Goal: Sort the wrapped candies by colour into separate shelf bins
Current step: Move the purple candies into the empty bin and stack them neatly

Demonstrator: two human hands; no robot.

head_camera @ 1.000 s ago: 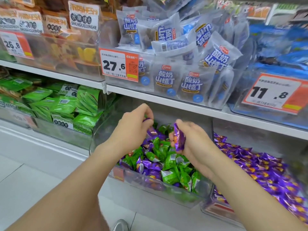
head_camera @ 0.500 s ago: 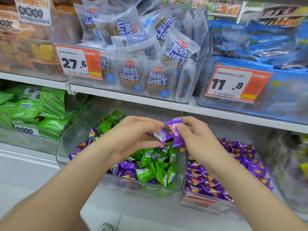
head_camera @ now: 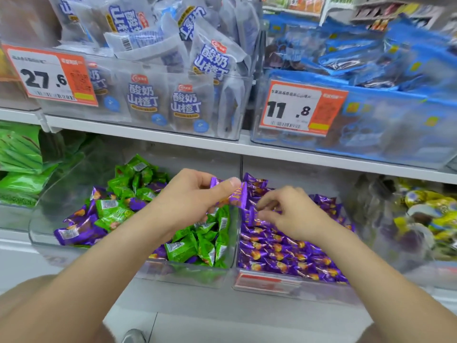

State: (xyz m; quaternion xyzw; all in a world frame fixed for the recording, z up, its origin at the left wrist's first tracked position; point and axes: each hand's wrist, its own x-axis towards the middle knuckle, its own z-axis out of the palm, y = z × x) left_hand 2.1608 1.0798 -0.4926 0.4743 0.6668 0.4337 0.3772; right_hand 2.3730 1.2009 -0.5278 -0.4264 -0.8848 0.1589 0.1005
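The left hand (head_camera: 190,199) now pinches purple candies (head_camera: 237,198) alone, the right hand (head_camera: 294,214) (fingers loosely spread, empty) having dropped its own into the purple bin (head_camera: 291,284) beneath.

At the centre of the frame the left hand (head_camera: 190,196) pinched a purple candy (head_camera: 238,198) over the divide between two clear bins. The left bin (head_camera: 188,273) held green and purple candies mixed; the right bin (head_camera: 291,284) held only purple ones. The right hand (head_camera: 294,214) hovered over the right bin, fingers loosely curled, its grip apparently empty.
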